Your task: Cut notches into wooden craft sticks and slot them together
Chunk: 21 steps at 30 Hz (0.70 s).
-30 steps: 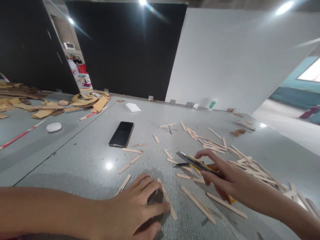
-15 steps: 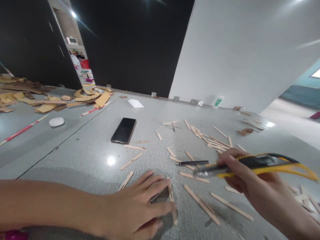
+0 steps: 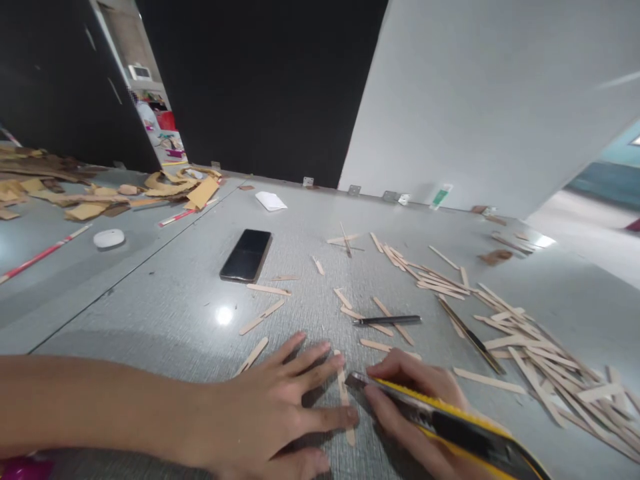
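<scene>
Left hand (image 3: 277, 415), splayed, touches a partly covered wooden stick (image 3: 344, 395); right hand (image 3: 436, 383) grips a cutter (image 3: 450, 424), cropped below.

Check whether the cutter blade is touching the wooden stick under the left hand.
Cannot tell: the head view shows the cutter blade at the wooden stick's edge, with neither contact nor gap clear.

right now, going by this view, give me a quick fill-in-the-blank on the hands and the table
The right hand holds the black and ____ cutter.
Near the cutter's tip, the left hand partly covers a wooden stick with its ____.
The phone lies with its screen facing ____.
The white paper lies ____ the phone and the black panel.

Missing words: yellow; fingers; up; between.
</scene>
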### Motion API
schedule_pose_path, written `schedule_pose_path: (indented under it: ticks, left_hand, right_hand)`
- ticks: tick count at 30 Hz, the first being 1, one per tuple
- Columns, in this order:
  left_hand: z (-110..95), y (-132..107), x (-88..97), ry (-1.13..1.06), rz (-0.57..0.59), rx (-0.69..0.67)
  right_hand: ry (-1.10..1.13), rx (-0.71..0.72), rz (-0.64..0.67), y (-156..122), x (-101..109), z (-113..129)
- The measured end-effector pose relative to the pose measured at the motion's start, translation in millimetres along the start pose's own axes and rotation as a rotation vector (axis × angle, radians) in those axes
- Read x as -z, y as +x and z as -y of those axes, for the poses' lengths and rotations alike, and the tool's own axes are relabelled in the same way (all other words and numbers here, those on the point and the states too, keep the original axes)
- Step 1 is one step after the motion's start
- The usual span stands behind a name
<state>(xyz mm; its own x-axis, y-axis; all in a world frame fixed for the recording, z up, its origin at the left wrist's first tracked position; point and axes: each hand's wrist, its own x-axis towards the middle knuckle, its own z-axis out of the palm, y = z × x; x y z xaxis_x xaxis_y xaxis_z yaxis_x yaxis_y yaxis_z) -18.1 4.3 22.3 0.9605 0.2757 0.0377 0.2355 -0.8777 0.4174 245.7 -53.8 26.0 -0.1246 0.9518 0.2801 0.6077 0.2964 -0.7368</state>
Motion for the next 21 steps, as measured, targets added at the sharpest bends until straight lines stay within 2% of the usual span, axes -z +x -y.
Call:
schedule_pose_path:
  ticks: [2,3,7,9,16,21]
  left_hand:
    - [0.6,0.6,0.1,0.006,-0.004,-0.012]
    - [0.9,0.8,0.3,0.01,-0.002,-0.017]
    - [1.4,1.2,1.6,0.017,0.001,-0.023]
    - [1.7,1.3,1.8,0.015,0.0,-0.037]
    - [4.6,2.4,-1.1,0.054,-0.055,-0.082]
    - [4.8,4.7,0.6,0.036,-0.017,-0.079]
  right_hand:
    - [-0.092,0.114,-0.02,-1.5,-3.5,-3.3]
    - [-0.092,0.116,-0.012,-1.7,-4.0,-3.5]
    - [0.004,-0.05,0.089,-0.5,-1.6,2.7]
    - [0.016,-0.085,0.121,0.3,-0.2,5.4]
    - [-0.09,0.096,0.095,-1.7,-3.6,-1.1]
    - [-0.128,0.174,0.115,-4.7,-6.1,-7.7]
